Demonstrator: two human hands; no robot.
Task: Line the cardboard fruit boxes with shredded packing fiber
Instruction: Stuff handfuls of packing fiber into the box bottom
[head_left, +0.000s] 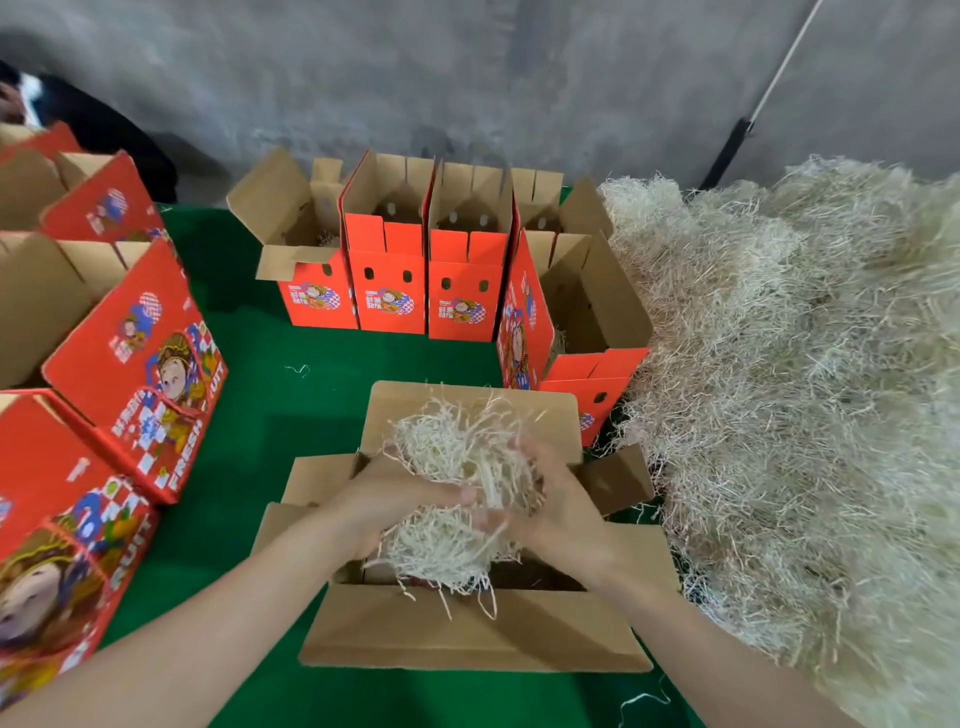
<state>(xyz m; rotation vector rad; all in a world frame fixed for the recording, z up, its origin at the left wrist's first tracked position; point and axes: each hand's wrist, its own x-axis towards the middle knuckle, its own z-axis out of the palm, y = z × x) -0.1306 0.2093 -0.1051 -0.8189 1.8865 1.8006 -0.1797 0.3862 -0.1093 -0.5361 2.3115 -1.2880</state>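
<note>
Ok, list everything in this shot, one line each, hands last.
open box: one, brown cardboard, directly in front, flaps spread.
fiber clump: one, pale straw, held over the open box.
fiber heap: one, pale straw, filling the right side.
far boxes: about five, red outside, brown inside, across the mat's far side.
left boxes: at least four, red, printed, along the left edge.
mat: one, green, under the boxes.
wall: one, grey, behind everything.
pole: one, white and black, against the wall, upper right.
left hand: one, gripping the fiber clump's left side.
right hand: one, gripping its right side.
</note>
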